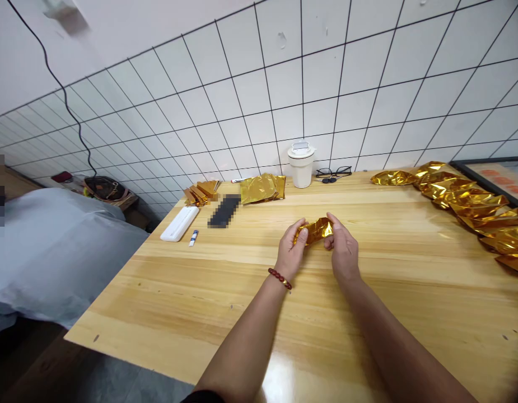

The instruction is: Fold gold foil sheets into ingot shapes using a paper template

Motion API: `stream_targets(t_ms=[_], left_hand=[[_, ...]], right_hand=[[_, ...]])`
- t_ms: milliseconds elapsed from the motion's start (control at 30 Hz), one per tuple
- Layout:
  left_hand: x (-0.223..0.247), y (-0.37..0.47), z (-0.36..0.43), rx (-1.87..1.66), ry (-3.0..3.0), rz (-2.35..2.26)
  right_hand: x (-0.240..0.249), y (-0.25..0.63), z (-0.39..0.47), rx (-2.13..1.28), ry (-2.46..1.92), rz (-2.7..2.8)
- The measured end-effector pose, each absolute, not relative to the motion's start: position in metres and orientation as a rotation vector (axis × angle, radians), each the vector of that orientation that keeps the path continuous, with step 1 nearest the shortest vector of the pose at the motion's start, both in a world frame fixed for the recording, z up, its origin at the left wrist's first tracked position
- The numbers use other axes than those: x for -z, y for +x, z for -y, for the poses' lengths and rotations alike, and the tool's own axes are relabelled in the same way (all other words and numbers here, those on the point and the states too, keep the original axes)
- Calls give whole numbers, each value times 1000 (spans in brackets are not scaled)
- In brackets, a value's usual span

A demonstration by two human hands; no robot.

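Note:
Between my two hands is a folded piece of shiny gold foil paper [316, 230], boat-like in outline, held a little above the wooden table [225, 291]. My left hand [293, 246] grips its left end, thumb in front and fingers behind; a red bead bracelet circles that wrist. At the other end, my right hand [345, 249] pinches the foil's tip with its fingers curled. On the right of the table, a long row of similar folded gold foil pieces [460, 201] lies overlapping.
Toward the wall are a stack of gold foil sheets [261, 189], foil strips [200, 193], a white lidded cup [301, 165] and eyeglasses [334, 172]. A white power bank [180, 224], a dark blurred-out slab [224, 211] and a small white-and-blue tube [194, 238] lie left. A dark-framed tray [494, 168] borders the right.

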State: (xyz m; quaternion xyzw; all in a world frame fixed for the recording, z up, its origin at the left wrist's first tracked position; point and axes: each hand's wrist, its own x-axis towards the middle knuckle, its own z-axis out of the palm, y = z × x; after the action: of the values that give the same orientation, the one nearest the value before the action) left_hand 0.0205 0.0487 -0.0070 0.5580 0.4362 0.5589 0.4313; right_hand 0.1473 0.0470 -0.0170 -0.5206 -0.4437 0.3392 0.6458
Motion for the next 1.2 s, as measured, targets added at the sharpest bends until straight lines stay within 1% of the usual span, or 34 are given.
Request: stream_targets(t_ms=[167, 467, 833, 933, 1067, 1200], left_hand=[[5, 21, -50, -1452, 1231, -1063], [7, 21, -50, -1436, 1251, -1025], [7, 21, -52, -1446, 1072, -1035], [5, 20, -52, -1430, 1011, -946], [-2, 19, -51, -1301, 867, -736], [-5, 18, -50, -1238, 874, -625]], right_hand=[[13, 148, -48, -890, -1186, 935], [11, 143, -53, -954, -1077, 771], [12, 141, -51, -999, -1032, 894], [15, 142, -53, -978, -1051, 864], [21, 144, -57, -936, -1072, 769], [25, 145, -60, -921, -1061, 726]])
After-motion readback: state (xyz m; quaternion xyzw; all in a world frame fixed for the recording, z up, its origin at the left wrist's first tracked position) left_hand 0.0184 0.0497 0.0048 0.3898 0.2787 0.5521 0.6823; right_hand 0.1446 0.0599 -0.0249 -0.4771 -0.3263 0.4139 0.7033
